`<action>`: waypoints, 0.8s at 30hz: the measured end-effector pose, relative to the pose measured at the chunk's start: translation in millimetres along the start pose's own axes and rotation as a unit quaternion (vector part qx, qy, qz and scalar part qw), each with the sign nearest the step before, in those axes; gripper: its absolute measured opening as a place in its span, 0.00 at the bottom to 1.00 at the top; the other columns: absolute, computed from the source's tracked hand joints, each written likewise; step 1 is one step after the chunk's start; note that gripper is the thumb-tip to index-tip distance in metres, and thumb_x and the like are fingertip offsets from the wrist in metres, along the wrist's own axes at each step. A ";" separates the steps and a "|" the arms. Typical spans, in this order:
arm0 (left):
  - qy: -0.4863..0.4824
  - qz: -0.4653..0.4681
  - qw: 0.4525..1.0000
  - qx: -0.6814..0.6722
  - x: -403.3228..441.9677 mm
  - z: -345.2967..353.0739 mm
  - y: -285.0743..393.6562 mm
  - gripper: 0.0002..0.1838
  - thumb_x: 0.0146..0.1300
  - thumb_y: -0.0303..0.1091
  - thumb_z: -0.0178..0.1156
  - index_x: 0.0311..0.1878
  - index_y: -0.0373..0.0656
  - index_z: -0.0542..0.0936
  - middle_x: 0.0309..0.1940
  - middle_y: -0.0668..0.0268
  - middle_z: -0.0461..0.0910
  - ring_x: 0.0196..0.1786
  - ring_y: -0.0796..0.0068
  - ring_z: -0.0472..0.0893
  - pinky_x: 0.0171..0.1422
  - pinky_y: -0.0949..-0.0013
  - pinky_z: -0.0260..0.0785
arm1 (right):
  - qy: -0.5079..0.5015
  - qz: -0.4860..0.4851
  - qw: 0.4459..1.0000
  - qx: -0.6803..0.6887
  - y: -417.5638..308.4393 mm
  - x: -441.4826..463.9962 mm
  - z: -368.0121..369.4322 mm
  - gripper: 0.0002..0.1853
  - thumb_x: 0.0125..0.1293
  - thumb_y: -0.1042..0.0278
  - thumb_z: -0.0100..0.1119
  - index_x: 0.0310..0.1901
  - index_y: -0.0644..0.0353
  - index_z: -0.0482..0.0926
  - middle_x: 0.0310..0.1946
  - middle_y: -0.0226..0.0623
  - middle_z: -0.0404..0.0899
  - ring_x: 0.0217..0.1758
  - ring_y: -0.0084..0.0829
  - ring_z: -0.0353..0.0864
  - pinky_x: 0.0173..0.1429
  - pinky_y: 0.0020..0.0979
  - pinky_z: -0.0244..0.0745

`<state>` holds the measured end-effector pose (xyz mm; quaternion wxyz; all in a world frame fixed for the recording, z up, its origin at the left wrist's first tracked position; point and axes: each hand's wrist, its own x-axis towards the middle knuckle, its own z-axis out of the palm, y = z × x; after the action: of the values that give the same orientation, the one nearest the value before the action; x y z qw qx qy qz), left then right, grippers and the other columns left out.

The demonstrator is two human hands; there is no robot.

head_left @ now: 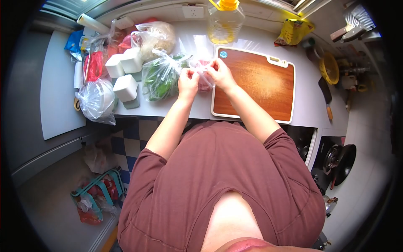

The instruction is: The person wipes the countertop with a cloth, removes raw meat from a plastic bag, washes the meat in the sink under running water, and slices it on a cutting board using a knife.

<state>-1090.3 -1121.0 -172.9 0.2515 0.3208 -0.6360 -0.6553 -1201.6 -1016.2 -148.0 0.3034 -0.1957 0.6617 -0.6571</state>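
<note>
My left hand (188,82) and my right hand (221,75) pinch the gathered top of a small clear plastic bag (205,82) from either side. Something reddish shows through its wall; I cannot make out its kind. The bag rests on the counter at the left edge of a wooden cutting board (256,84) with a pale rim. Just left of my left hand sits a tied clear bag of green leafy vegetables (161,80).
White-lidded containers (126,87) and a bag of pale contents (156,40) stand to the left. Behind the board is an oil jug (226,23). A yellow packet (294,32) lies at the back right, and a cleaver (325,94) lies right of the board.
</note>
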 end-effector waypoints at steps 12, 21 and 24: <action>0.013 0.059 0.994 0.087 11.2 -3.4 5.9 0.05 0.60 0.28 0.59 0.39 0.40 0.77 0.28 0.69 0.78 0.31 0.78 0.76 0.39 0.73 0.70 | -0.224 0.043 0.973 0.039 -25.3 6.4 -29.6 0.06 0.57 0.67 0.61 0.34 0.57 0.76 0.32 0.23 0.76 0.37 0.17 0.71 0.46 0.23 0.69; -0.099 -0.018 0.995 0.014 3.2 -12.9 10.8 0.03 0.61 0.25 0.56 0.36 0.43 0.73 0.25 0.77 0.69 0.28 0.86 0.67 0.34 0.81 0.62 | -0.240 0.206 0.932 0.176 -38.9 13.0 -46.2 0.05 0.63 0.69 0.58 0.40 0.52 0.77 0.36 0.22 0.78 0.41 0.19 0.76 0.46 0.23 0.71; -0.142 -0.104 0.984 -0.012 3.8 -26.3 16.1 0.04 0.58 0.25 0.58 0.35 0.43 0.74 0.30 0.75 0.74 0.32 0.84 0.71 0.39 0.79 0.65 | -0.186 0.216 0.872 0.398 -27.9 15.6 -53.6 0.04 0.63 0.69 0.56 0.40 0.52 0.76 0.39 0.29 0.81 0.44 0.24 0.79 0.47 0.28 0.73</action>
<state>-1074.7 -1142.5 -156.9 0.0927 0.2855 -0.6209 -0.7242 -1252.3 -987.9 -125.2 0.6077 -0.0295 0.3010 -0.7343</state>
